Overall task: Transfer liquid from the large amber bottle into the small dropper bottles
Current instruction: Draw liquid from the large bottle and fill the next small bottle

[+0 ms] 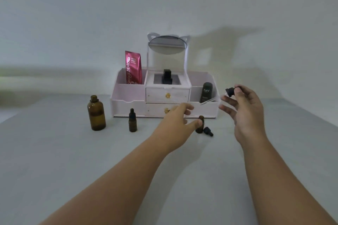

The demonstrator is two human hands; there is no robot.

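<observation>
The large amber bottle (96, 113) stands uncapped at the left of the grey table. A small amber dropper bottle (132, 121) with its black cap on stands to its right. A second small bottle (200, 124) stands open, and my left hand (180, 117) has thumb and fingers around it, partly hiding it. A black dropper cap (208, 131) lies on the table just right of that bottle. My right hand (243, 109) is raised and holds a dropper (229, 92) by its black bulb, the glass pipette slanting down to the left.
A white cosmetic organiser (128, 95) with two drawers and an oval mirror (166, 44) stands behind the bottles. It holds a red pouch (133, 67), a black bottle (166, 76) and a dark green tube (206, 92). A pale wall rises behind.
</observation>
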